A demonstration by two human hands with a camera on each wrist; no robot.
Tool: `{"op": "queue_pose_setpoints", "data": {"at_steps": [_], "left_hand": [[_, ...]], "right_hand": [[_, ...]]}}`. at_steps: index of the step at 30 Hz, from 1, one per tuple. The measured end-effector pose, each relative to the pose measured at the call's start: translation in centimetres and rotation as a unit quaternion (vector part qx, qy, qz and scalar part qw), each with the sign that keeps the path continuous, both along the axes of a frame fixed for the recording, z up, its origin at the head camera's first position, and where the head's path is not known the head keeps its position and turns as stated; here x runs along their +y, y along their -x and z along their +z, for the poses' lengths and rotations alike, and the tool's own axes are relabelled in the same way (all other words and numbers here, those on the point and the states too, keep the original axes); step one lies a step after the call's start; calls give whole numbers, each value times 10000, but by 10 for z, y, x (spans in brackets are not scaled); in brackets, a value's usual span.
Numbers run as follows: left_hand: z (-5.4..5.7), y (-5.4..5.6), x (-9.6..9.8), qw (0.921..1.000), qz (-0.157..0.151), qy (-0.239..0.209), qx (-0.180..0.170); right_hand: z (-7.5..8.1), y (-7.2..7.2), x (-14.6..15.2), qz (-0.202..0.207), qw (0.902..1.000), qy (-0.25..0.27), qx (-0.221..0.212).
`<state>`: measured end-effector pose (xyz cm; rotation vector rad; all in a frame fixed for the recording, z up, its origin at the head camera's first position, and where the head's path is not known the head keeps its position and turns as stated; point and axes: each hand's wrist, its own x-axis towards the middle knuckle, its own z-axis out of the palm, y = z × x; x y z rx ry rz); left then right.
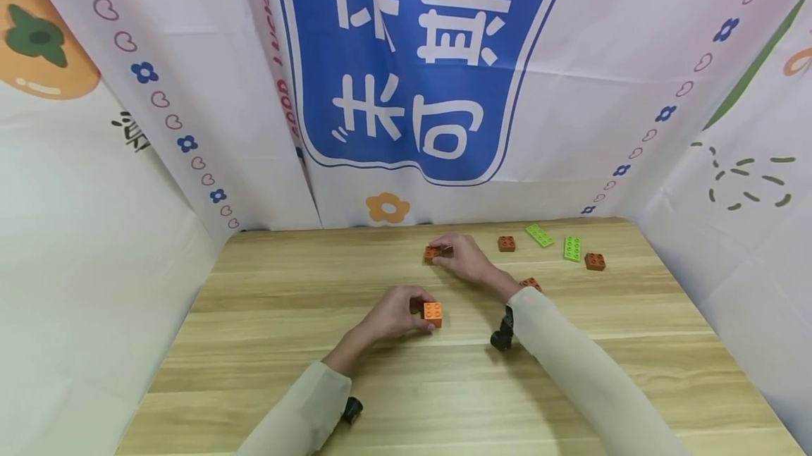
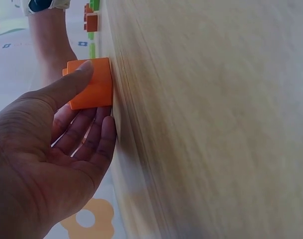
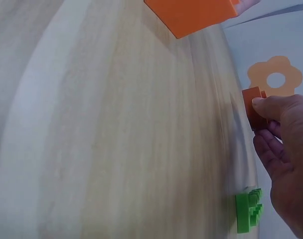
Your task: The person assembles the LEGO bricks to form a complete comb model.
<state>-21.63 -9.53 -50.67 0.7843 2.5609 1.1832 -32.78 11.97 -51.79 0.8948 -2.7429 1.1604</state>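
Observation:
My left hand (image 1: 395,313) pinches a bright orange toy building brick (image 1: 433,311) between thumb and fingers. Its studs face up in the head view, and its base is right at the tabletop in the left wrist view, where the thumb (image 2: 74,82) lies on one side of the brick (image 2: 91,84). Farther back, my right hand (image 1: 466,259) grips a reddish-brown brick (image 1: 431,254), partly covered by the fingers. In the right wrist view the right thumb (image 3: 263,105) presses the face of that brick (image 3: 252,107). The two bricks are apart.
To the right lie a brown brick (image 1: 506,244), another brown brick (image 1: 595,261) and two flat green bricks, one angled (image 1: 539,235), one upright in view (image 1: 572,249). A further brown brick (image 1: 531,284) is partly behind the right forearm. Printed cloth (image 1: 571,160) borders the wooden table (image 1: 273,301).

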Motion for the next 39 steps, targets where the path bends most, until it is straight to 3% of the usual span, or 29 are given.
{"op": "queue_pose_setpoints", "data": {"at_steps": [5,15,23,39], "left_hand": [[0,0,-1,10000,-7,-23,-6],[2,-1,0,9999,34,98,21],[3,-1,0,9999,57,117,-7],[3,0,1,10000,58,74,-26]], "right_hand": [[4,-5,3,80,9999,-11,112],[10,-17,14,225,9997,36,-55],[13,-28,24,379,9990,207,133],[28,-53,34,633,9976,-119,267]]}}
